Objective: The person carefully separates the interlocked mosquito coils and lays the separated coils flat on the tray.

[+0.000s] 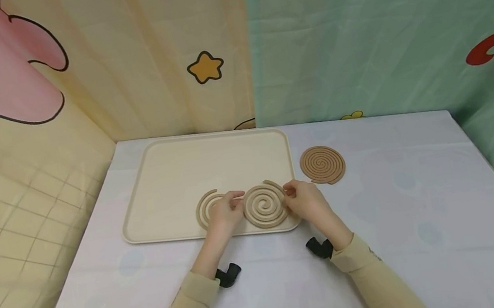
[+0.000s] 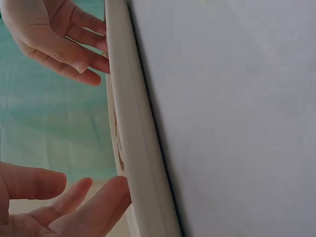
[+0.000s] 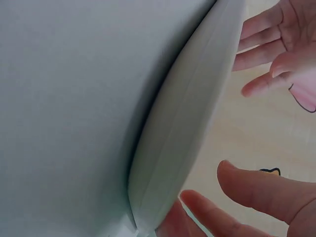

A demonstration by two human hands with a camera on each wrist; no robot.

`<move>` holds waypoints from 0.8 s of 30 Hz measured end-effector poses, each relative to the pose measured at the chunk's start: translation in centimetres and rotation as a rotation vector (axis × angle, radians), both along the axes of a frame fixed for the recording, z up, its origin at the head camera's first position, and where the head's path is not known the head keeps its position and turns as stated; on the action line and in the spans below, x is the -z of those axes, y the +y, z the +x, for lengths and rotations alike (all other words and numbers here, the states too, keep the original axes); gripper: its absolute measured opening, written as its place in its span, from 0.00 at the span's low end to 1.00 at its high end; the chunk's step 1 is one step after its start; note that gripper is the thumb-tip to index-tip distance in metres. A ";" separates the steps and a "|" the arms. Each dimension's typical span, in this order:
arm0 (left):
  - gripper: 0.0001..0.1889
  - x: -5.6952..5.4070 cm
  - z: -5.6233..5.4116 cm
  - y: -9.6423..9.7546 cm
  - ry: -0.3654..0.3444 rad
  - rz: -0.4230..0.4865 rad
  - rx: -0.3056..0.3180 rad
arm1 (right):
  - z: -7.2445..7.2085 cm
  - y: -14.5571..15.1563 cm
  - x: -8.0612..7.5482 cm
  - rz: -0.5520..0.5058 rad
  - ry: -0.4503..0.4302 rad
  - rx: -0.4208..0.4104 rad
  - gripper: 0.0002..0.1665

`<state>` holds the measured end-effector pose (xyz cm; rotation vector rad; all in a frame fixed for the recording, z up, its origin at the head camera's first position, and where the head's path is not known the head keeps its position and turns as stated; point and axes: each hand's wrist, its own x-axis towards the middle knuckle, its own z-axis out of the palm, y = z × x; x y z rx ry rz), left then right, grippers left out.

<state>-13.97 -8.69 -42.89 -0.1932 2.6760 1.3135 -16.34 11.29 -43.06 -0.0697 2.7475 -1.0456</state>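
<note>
A pale spiral mosquito coil [image 1: 265,205] lies flat near the front right corner of the beige tray [image 1: 174,181]. At its left edge is my left hand [image 1: 226,212], fingers loosely extended, with the thumb apart from them in the left wrist view. My right hand [image 1: 305,198] is at the coil's right edge; its thumb and fingers also stand apart in the right wrist view. A second pale coil [image 1: 202,209] sits to the left on the tray, partly hidden by my left hand. Both wrist views show fingertips right at the tray rim.
A brown, tightly wound coil [image 1: 322,164] lies on the white tablecloth [image 1: 407,215] just right of the tray. Behind the table hang a yellow curtain [image 1: 139,58] and a green curtain [image 1: 354,34]. Black wrist pieces [image 1: 229,275] show below both hands.
</note>
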 end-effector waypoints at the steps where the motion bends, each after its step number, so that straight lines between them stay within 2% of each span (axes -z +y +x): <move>1: 0.17 -0.2 0.1 0.1 -0.005 0.000 0.010 | 0.0 0.0 0.0 0.006 -0.005 -0.002 0.22; 8: 0.18 -0.8 0.8 0.5 0.005 0.037 0.066 | -0.1 1.1 -0.7 -0.009 -0.041 -0.042 0.23; 13: 0.18 -1.2 0.3 0.7 0.014 0.139 0.077 | -1.5 3.9 -2.0 -0.093 -0.067 -0.044 0.25; 16: 0.17 -1.5 -0.7 1.5 -0.011 0.291 0.112 | -2.7 6.2 -2.7 -0.119 -0.083 -0.005 0.28; 20: 0.17 -2.0 -2.9 3.6 -0.083 0.480 0.184 | -4.0 9.2 -3.1 -0.090 -0.117 0.059 0.31; 24: 0.18 -1.9 -5.1 6.4 -0.136 0.548 0.237 | -5.1 11.2 -2.7 -0.052 -0.139 0.096 0.34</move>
